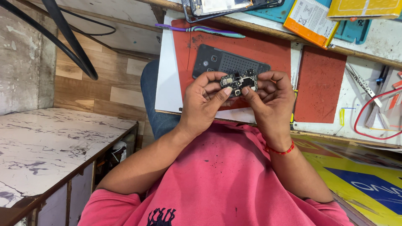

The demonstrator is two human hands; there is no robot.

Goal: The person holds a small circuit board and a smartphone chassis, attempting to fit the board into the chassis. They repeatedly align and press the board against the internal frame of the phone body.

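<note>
Above the red work mat (268, 50), a small phone circuit board (238, 82) is pinched between the left hand (205, 102) and right hand (272, 98).
Held only by fingertips; it could slip toward the dark phone back cover (217, 60) at 12 o'clock, or be flexed and cracked.

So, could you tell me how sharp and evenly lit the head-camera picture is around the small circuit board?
Head view: the circuit board between the left hand and right hand is fairly sharp; light is soft and even, shadows faint; straight edges bow near the frame's borders; mild glare on the phone frame at top.
</note>
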